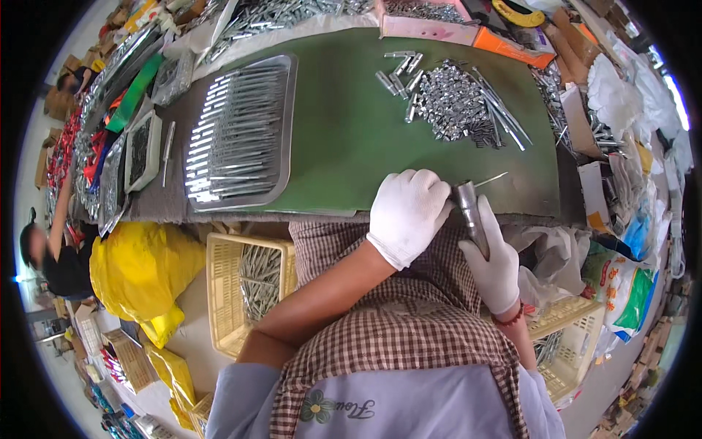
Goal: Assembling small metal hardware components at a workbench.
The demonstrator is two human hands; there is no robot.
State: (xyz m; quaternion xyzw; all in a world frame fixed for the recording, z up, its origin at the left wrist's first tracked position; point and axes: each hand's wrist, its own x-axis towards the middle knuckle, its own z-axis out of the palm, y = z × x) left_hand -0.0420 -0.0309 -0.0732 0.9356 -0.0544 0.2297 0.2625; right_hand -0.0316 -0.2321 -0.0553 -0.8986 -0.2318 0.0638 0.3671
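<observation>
My left hand (411,212), in a white glove, is closed at the table's near edge, its fingertips beside a metal tool. What its fingers hold is hidden. My right hand (497,267), also gloved, grips that cylindrical metal tool (469,208) between thumb and fingers, with its wide head upward. A thin metal rod (491,178) sticks out to the right from behind the tool's head. Beyond my hands lies a heap of small metal cylinders (453,99), with several longer rods (503,113) on its right side and a few larger metal tubes (401,73) on its left.
A metal tray (291,110) of rods in rows lies left on the green tabletop (336,132). A pink box (424,28) of small parts stands at the back. Yellow crates (219,293) and a yellow bag (142,267) are below. A person (55,252) is at far left.
</observation>
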